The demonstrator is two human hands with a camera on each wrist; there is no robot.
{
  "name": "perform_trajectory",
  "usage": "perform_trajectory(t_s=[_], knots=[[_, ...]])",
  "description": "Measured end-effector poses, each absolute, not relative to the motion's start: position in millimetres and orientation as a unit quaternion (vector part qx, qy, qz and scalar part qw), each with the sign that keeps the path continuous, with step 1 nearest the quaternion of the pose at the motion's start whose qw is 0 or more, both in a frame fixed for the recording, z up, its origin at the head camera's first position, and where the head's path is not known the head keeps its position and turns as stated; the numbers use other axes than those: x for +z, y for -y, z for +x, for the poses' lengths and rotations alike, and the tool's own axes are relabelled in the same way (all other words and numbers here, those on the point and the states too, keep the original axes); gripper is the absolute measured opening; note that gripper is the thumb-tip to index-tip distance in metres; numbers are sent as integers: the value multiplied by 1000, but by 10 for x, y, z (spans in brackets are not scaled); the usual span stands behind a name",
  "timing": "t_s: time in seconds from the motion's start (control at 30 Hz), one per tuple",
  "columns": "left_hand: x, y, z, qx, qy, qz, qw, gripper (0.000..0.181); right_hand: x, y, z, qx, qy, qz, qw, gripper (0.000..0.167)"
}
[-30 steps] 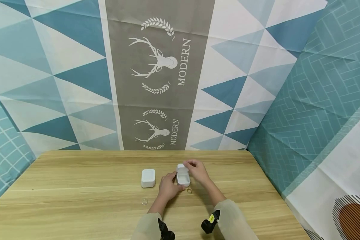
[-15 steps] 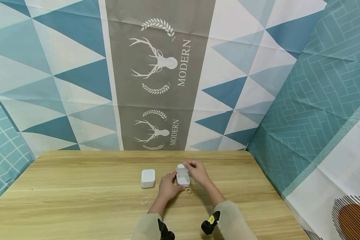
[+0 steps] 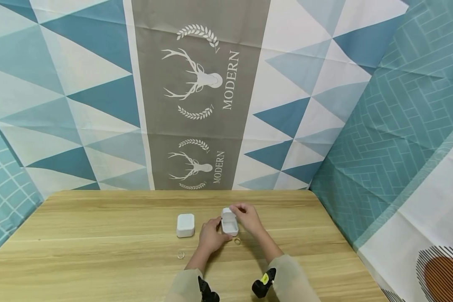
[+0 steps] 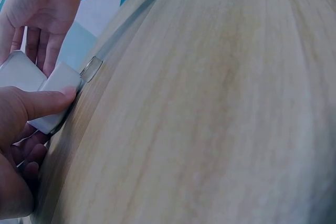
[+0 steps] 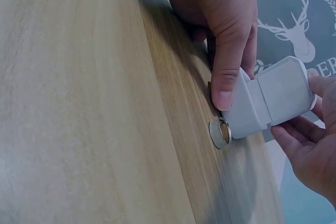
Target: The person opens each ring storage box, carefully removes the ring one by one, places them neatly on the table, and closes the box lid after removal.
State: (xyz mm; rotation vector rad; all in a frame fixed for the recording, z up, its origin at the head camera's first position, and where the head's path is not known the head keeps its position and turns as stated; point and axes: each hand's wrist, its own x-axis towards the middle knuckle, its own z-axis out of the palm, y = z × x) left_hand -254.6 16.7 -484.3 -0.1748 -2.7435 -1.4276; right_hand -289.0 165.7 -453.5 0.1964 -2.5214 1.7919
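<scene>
A white ring box [image 3: 230,227] stands on the wooden table with its lid [image 5: 286,88] raised; its inside looks white. My left hand [image 3: 210,238] grips the base from the left, thumb across the front wall, fingers behind. At the lid's upper right edge, my right hand [image 3: 248,218] pinches the rim between thumb and fingers. Just in front of the box stands a gold-toned ring [image 5: 221,132] on its edge, close to my left thumb. A second ring [image 3: 181,255], silvery, lies farther left, away from both hands.
A closed white ring box [image 3: 186,225] stands to the left of my left hand. The wooden table [image 3: 98,235] ends at the back against a patterned cloth [image 3: 196,84]. A teal cloth [image 3: 396,126] hangs along the right side.
</scene>
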Motion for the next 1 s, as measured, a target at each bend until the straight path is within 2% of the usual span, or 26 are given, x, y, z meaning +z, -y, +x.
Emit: perform_trajectory(t_s=[0.23,0.5,0.77,1.0], knots=[[-4849,-161,-2547,-467,882,-55,21,74,-4532,-1627,-2853,556,829,49,37,32],[-4848,-162,-2541,-468,882,-54,26,73,-4518,-1600,-2815,569,819,44,51,28],[-4857,-165,-2544,-471,880,-56,33,72,-4262,-1544,-2591,576,814,53,50,25],[-4867,-174,-2554,-468,881,-57,28,73,-4242,-1528,-2560,572,817,47,56,26]])
